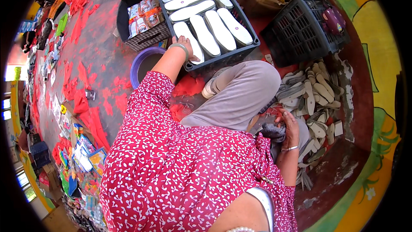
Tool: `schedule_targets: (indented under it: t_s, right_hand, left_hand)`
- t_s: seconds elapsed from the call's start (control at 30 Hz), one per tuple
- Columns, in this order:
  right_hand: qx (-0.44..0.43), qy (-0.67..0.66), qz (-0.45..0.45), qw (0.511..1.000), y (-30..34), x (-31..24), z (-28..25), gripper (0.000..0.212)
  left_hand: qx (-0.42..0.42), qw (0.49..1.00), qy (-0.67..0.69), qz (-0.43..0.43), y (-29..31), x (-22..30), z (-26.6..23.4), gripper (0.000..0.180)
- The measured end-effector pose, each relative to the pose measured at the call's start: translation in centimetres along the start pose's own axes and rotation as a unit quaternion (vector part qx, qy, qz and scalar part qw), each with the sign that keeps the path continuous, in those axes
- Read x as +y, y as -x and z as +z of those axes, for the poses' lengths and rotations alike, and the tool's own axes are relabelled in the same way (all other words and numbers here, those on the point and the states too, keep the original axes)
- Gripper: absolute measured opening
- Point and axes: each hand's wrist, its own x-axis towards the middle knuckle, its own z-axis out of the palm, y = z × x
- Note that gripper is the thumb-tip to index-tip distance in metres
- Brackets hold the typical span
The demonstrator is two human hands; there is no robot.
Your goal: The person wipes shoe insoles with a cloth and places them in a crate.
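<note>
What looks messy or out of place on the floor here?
Red scraps lie strewn across the floor, and a loose pile of soles sprawls by the right hand. The white insoles in the black crate, by the left hand, lie in tidy rows.

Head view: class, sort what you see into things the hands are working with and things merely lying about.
In use:
left hand on white insoles in black crate
right hand by dark cloth
loose insole pile

Lying about:
red scraps
purple bowl
snack packets
empty black basket

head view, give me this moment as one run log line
left hand: on white insole in black crate | right hand: on dark cloth at knee | loose insole pile to the right | purple bowl beside crate
</note>
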Motion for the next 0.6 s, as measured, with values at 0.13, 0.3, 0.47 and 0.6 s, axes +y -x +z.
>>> schedule_targets:
  t_s: [0.13, 0.3, 0.47, 0.6]
  right_hand:
    - [-0.003, 0.031, -0.011, 0.999, 0.6, 0.0, 0.7, 0.033]
    - [0.007, -0.008, -0.011, 1.0, 0.9, -0.8, 0.8, 0.033]
    - [0.138, -0.172, -0.072, 0.973, 5.5, -6.0, -0.4, 0.031]
    - [0.12, -0.331, -0.245, 0.903, 8.6, -8.2, -6.9, 0.029]
  left_hand:
    - [-0.023, 0.997, -0.074, 0.028, 0.2, -0.5, -0.3, 0.116]
    - [-0.125, 0.967, -0.215, 0.049, -0.5, 0.6, -2.4, 0.098]
    - [-0.096, 0.97, -0.215, 0.055, -0.4, 1.2, -2.5, 0.086]
    - [-0.028, 0.987, -0.145, 0.064, 0.3, 1.5, -2.4, 0.09]
